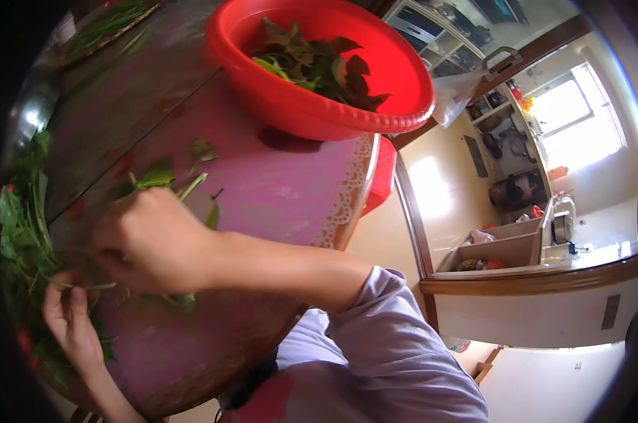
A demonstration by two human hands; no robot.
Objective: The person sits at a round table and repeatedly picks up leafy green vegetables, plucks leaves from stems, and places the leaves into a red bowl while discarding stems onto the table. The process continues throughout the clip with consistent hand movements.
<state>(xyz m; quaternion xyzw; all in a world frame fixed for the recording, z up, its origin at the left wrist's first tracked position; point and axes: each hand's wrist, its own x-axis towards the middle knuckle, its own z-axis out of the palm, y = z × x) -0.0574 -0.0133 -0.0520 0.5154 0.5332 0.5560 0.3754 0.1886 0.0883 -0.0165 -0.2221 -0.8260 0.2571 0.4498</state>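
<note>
My left hand [76, 322] pinches a thin green stem [101, 286] between thumb and fingers, beside a long heap of leafy green stalks [25, 222] on the table's left side. Just above and to the right of it is my right hand [152, 238], curled and blurred by motion. Its fingertips are turned away, so whether they grip anything is hidden. Loose leaves [158, 174] and a cut piece of stem [193, 186] lie past my right knuckles. Toward the far side, a red plastic basin [319, 113] holds plucked green leaves [319, 63].
The round table [266, 201] has a pink cover with a lace-patterned rim. A woven tray of thin green stalks [107, 31] rests at the far left. Below the table edge by the basin is a red plastic object [382, 174]. A cabinet with open shelves [504, 132] stands to the right.
</note>
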